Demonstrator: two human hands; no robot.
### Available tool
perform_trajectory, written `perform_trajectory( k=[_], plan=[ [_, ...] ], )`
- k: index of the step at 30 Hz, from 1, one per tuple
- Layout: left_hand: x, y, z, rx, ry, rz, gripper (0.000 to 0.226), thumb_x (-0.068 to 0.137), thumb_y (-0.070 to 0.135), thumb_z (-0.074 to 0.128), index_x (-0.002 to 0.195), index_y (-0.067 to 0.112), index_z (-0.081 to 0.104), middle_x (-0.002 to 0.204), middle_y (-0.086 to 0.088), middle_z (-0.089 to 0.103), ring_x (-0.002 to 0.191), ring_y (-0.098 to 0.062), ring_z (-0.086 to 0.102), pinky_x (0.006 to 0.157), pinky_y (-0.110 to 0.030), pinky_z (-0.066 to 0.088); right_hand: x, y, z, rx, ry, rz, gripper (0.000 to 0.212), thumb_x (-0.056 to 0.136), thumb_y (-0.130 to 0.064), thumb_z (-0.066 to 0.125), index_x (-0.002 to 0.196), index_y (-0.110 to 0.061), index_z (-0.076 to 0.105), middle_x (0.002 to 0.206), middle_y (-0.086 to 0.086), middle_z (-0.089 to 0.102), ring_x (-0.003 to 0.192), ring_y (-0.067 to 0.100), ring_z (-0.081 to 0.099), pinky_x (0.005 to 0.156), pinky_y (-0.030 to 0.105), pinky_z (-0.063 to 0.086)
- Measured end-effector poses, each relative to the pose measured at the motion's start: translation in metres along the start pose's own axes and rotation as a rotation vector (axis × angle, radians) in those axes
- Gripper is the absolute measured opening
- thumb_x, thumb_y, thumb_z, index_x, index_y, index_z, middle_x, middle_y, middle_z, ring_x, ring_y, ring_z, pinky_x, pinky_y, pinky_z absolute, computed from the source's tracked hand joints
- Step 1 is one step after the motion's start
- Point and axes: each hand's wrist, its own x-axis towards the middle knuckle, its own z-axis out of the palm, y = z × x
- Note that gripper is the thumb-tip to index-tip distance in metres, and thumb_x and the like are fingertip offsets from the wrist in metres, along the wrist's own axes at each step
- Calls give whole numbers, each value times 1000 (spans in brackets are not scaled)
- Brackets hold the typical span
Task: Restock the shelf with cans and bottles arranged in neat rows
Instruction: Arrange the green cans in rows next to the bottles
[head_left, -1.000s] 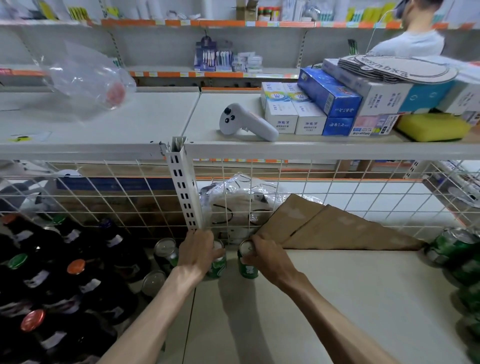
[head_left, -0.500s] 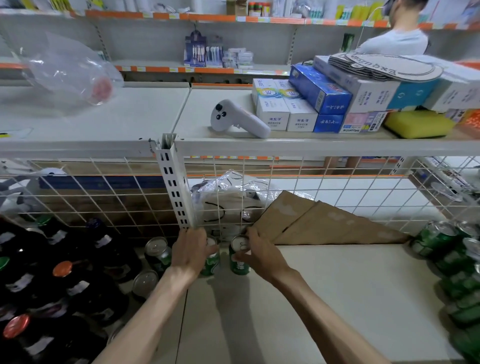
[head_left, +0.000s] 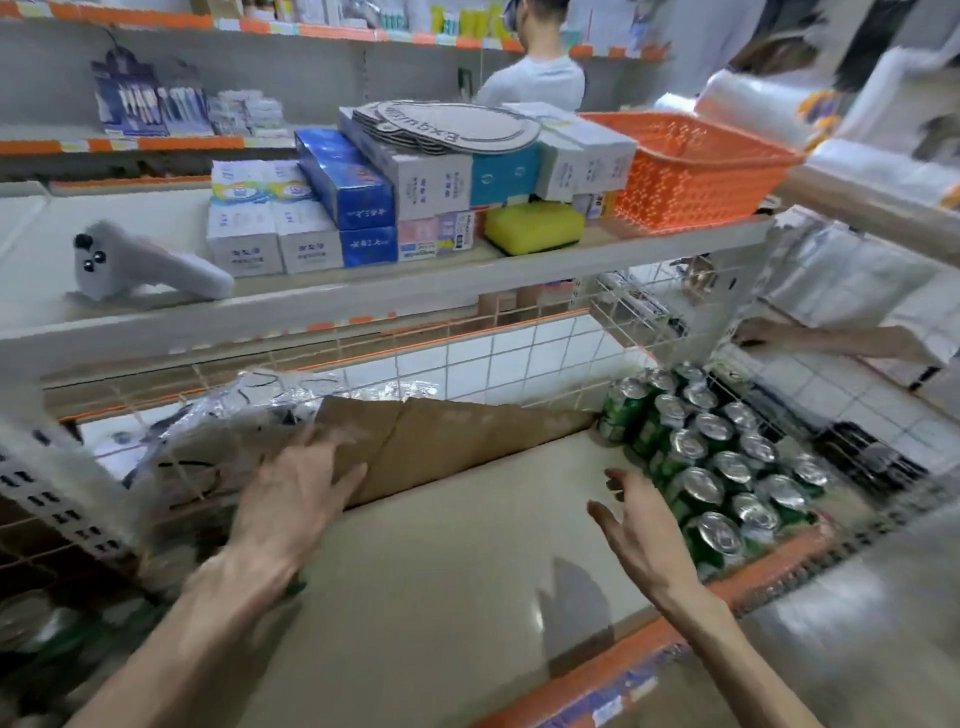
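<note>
at far right, blurred green cans (head_left: 702, 488)

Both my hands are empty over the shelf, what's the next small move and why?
Probably reach the right hand to the nearest of the green cans and take one: it hovers open right beside them, and the left hand is open and empty too.

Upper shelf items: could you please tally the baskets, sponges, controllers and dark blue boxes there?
Orange basket: 1
Yellow sponge: 1
White controller: 1
Dark blue boxes: 2
Total: 5
</note>
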Motion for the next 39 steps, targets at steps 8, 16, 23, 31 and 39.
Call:
perform_trajectory(
  k=[8, 16, 23, 31, 39],
  plan=[
    [72, 217, 114, -203, -362, 315, 37, 94, 26, 62, 129, 16, 56, 135, -6, 53, 121, -22, 52, 87, -25, 38, 31, 88, -72, -264, 25, 91, 59, 85, -50, 32, 112, -4, 57, 106, 16, 59, 102, 37, 53, 88, 44, 42],
    [68, 313, 179, -281, -557, 458, 49, 88, 29, 71, 133, 27, 51, 131, 4, 58, 110, -15, 58, 93, -34, 50, 91, 126, -106, -199, -25, 92, 36, 92, -26, 55, 125, -11, 55, 122, 14, 62, 118, 36, 54, 100, 46, 43],
    [79, 334, 217, -231, -553, 515, 53, 82, 29, 69, 131, 33, 49, 136, 5, 50, 120, -20, 53, 96, -45, 52, 117, 137, -108, -318, -254, 151, 20, 84, -7, 50, 102, -8, 59, 93, 11, 63, 88, 30, 63, 74, 45, 57],
    [118, 344, 212, -73, -617, 595, 99, 76, -20, 56, 154, 28, 21, 160, 4, 10, 141, -27, 27, 102, -42, 50, 27, 118, -98, -386, -447, 135, 55, 91, -42, 62, 134, -13, 42, 131, 9, 49, 122, 29, 51, 94, 45, 53],
    [131, 351, 234, -53, -437, 679, 64, 87, -5, 62, 143, 21, 45, 143, 3, 45, 127, -20, 48, 94, -40, 52, 8, 105, -77, -461, -331, 220, 41, 97, -23, 54, 133, -6, 43, 136, 13, 41, 123, 30, 48, 86, 40, 53]
  ],
)
